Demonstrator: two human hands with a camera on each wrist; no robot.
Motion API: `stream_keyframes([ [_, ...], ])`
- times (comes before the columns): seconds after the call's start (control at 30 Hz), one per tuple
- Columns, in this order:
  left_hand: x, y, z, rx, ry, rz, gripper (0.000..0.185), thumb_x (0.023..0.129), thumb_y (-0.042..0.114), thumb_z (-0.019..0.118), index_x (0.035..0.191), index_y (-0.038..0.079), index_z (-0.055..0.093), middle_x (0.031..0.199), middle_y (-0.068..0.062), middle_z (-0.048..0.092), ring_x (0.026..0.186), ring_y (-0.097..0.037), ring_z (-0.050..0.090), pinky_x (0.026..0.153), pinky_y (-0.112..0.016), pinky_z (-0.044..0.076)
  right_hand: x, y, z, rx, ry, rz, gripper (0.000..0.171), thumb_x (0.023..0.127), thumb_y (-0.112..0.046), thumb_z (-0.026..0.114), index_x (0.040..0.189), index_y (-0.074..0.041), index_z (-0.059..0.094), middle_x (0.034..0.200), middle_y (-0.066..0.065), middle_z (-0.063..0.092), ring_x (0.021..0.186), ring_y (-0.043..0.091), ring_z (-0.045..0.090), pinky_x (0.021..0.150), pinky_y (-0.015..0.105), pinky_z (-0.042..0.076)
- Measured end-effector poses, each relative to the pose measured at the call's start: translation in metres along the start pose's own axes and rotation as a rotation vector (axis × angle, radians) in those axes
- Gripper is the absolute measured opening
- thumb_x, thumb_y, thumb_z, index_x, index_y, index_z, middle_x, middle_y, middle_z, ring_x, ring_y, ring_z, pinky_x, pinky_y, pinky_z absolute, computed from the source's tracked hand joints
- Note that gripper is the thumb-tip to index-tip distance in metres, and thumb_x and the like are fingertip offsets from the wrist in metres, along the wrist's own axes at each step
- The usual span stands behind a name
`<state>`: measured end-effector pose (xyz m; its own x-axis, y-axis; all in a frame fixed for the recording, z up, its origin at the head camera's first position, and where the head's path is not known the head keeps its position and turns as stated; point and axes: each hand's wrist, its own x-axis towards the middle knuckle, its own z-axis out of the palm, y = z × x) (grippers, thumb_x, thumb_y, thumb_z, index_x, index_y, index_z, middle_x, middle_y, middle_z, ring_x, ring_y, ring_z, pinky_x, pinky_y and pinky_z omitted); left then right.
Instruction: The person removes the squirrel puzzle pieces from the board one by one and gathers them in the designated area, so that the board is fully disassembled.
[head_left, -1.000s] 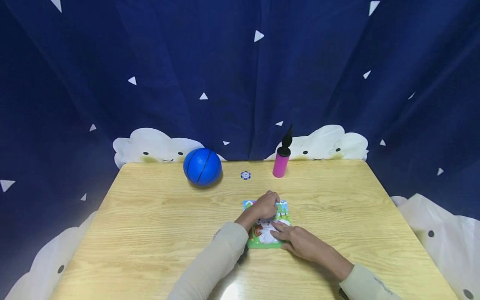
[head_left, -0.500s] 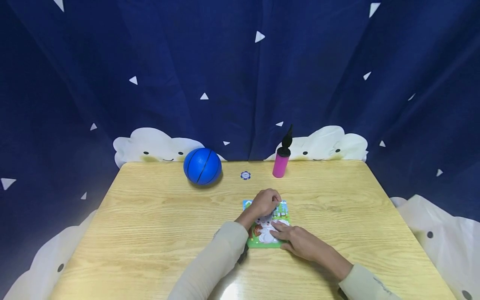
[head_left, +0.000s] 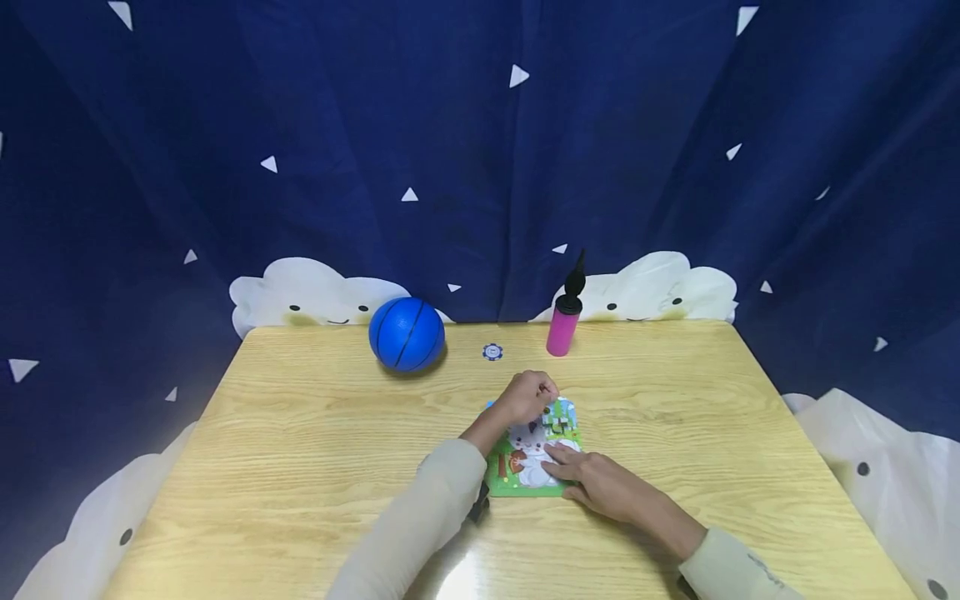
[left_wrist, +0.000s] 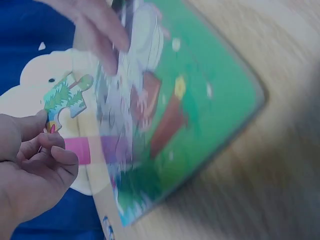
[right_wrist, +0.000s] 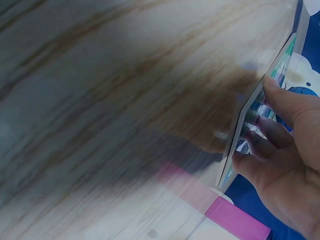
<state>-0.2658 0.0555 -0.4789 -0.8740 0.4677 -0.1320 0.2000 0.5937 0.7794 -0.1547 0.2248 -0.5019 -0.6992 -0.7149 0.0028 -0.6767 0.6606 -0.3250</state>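
Observation:
A jigsaw puzzle with a cartoon white animal on green ground lies on the table. Between thumb and fingertips, my left hand pinches a puzzle piece printed with green trees and blue sky. That piece is clear of the board's surface in the left wrist view, and its notched edge shows. My right hand rests its spread fingers on the puzzle's right part; in the right wrist view, thumb and fingertips touch the board along its edge. The left forearm and hand hide the puzzle's upper left.
A blue basketball sits at the back of the wooden table. Right of it lies a small blue and white round chip. A pink hand pump with a black top stands farther right. A dark blue curtain hangs behind.
My left hand has risen slightly away from the board, bringing the tree-printed piece up with it. The right hand has stayed in place on the puzzle.

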Motion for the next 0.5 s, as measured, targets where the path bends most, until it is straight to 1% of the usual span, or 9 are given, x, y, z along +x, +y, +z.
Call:
stream_keyframes([
  [0.13, -0.006, -0.005, -0.011, 0.070, 0.005, 0.032, 0.012, 0.096, 0.013, 0.053, 0.092, 0.007, 0.064, 0.084, 0.000, 0.058, 0.075, -0.008, 0.050, 0.067, -0.019, 0.044, 0.000, 0.000, -0.001, -0.002, -0.002, 0.003, 0.044, 0.088, -0.016, 0.064, 0.128, -0.002, 0.057, 0.142, 0.020, 0.046, 0.127, 0.035, 0.049, 0.101, 0.045, 0.041],
  [0.2, -0.010, -0.008, -0.017, 0.092, 0.003, 0.034, 0.012, 0.096, 0.012, 0.053, 0.091, 0.007, 0.063, 0.083, 0.001, 0.057, 0.074, -0.008, 0.050, 0.067, -0.019, 0.044, 0.000, -0.001, -0.001, -0.001, -0.006, 0.007, 0.044, 0.088, -0.016, 0.064, 0.129, -0.002, 0.056, 0.142, 0.020, 0.045, 0.127, 0.036, 0.048, 0.102, 0.046, 0.041],
  [0.33, -0.019, -0.019, -0.029, 0.076, 0.005, 0.032, 0.012, 0.097, 0.012, 0.053, 0.092, 0.007, 0.063, 0.085, 0.000, 0.059, 0.074, -0.009, 0.051, 0.068, -0.022, 0.045, 0.000, -0.002, 0.000, -0.001, -0.013, 0.014, 0.044, 0.089, -0.017, 0.063, 0.130, -0.002, 0.056, 0.142, 0.020, 0.045, 0.128, 0.036, 0.047, 0.102, 0.046, 0.040],
  [0.5, -0.031, -0.037, -0.051, 0.071, 0.021, 0.023, 0.013, 0.097, 0.011, 0.051, 0.093, 0.006, 0.063, 0.090, -0.004, 0.061, 0.077, -0.011, 0.052, 0.070, -0.025, 0.045, 0.000, -0.004, -0.001, 0.002, -0.013, 0.017, 0.044, 0.089, -0.016, 0.062, 0.130, -0.002, 0.055, 0.143, 0.020, 0.044, 0.128, 0.037, 0.047, 0.102, 0.047, 0.040],
])
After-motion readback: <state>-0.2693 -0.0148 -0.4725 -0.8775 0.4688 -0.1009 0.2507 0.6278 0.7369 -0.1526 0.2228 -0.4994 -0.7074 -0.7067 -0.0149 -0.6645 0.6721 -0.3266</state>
